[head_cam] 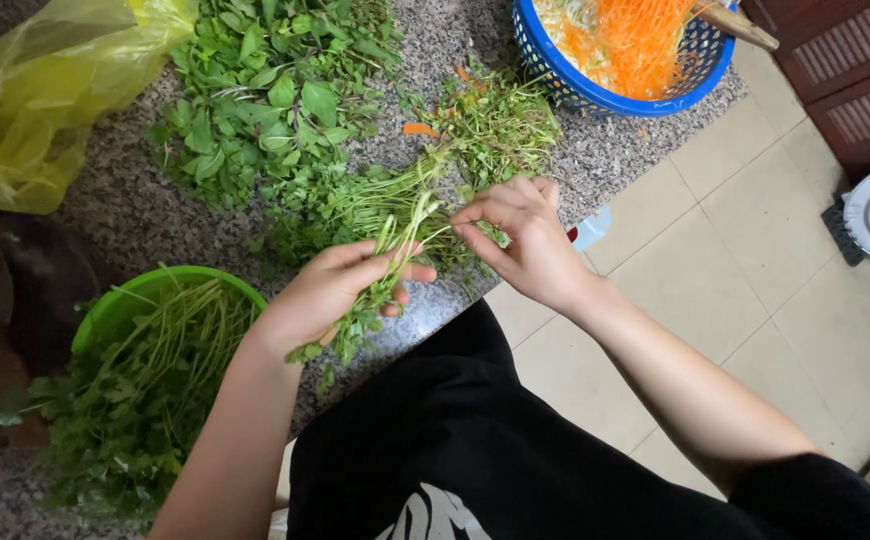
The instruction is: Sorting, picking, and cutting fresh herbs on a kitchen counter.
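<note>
A thin green leafy herb sprig [380,285] lies clamped between the thumb and curled fingers of the left hand [340,290], its leaves dangling below the palm. The right hand [520,240] pinches the sprig's pale stem tips between thumb and forefinger. Just beyond both sets of fingertips lies a loose heap of green herbs [285,110] on the speckled grey stone counter [135,215]. Left of the left fingers stands a round green plastic basin [125,305] of stems; far beyond the right fingers, a blue plastic basket [595,95] of shredded carrot.

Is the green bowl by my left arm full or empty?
Full: the green bowl is heaped with leafy herb stems that spill over its rim.
</note>
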